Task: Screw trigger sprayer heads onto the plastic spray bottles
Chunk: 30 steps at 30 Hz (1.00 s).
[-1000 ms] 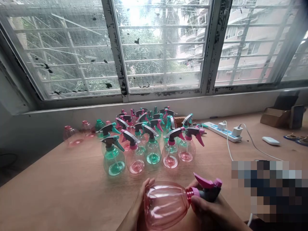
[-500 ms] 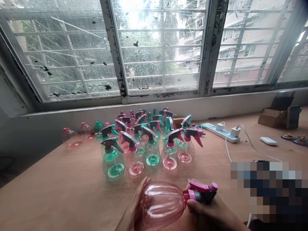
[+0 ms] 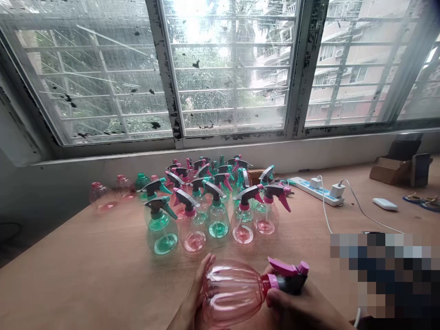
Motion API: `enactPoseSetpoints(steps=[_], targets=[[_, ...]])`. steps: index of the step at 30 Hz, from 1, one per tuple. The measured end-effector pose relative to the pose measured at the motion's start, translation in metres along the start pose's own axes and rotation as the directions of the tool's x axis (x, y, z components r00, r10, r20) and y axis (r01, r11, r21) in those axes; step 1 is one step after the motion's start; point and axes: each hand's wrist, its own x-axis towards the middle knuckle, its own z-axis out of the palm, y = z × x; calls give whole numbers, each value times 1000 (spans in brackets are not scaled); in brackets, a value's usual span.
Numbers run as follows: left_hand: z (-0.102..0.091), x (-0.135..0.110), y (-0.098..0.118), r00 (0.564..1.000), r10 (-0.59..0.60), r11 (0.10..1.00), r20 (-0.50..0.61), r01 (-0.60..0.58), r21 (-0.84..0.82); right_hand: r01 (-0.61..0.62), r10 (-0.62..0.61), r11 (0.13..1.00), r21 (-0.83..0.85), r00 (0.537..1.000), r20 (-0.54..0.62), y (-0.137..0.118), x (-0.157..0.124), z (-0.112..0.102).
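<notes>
I hold a clear pink spray bottle (image 3: pixel 233 291) on its side just above the wooden table (image 3: pixel 85 270), near the front edge. My left hand (image 3: pixel 195 298) cups the bottle's round base, fingers wrapped round it. My right hand (image 3: pixel 302 307) is closed on the neck, at the grey and pink trigger head (image 3: pixel 287 277). Beyond it stands a cluster of several finished spray bottles (image 3: pixel 209 206), pink and teal, all with trigger heads.
Three bottles without heads (image 3: pixel 117 190) stand at the back left. A white power strip (image 3: pixel 316 189) with plugged chargers and cables lies at the right, then a small white device (image 3: pixel 385 204) and a cardboard box (image 3: pixel 400 165). A barred window runs along the back.
The bottle in my hands has sunk slightly lower and a little to the left. Everything else on the table stays put.
</notes>
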Motion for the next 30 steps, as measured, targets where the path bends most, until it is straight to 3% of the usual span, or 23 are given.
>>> enactPoseSetpoints(steps=[3, 8, 11, 16, 23, 30], targets=[[-1, -1, 0, 1000, 16, 998, -6, -15, 56, -5, 6, 1000, 11, 1000, -14, 0, 0, 0], [-5, -2, -1, 999, -2, 993, 33, 6, -119, 92, -93, 993, -76, 996, -5, -3, 3, 0], [-2, 1, 4, 999, -17, 984, 36, 23, -178, 85, -85, 995, -47, 996, -5, -2, 3, 0], [2, 3, 10, 998, 60, 998, -27, -61, -2, -30, 27, 996, 90, 999, 27, 0, 1, -2], [-3, 3, -2, 1000, -5, 991, 6, 6, -131, 94, -94, 995, -19, 995, 23, -4, 3, -1], [2, 0, 3, 1000, -5, 1000, -21, 5, -23, 63, -63, 998, -3, 997, 47, -8, 1, 0]])
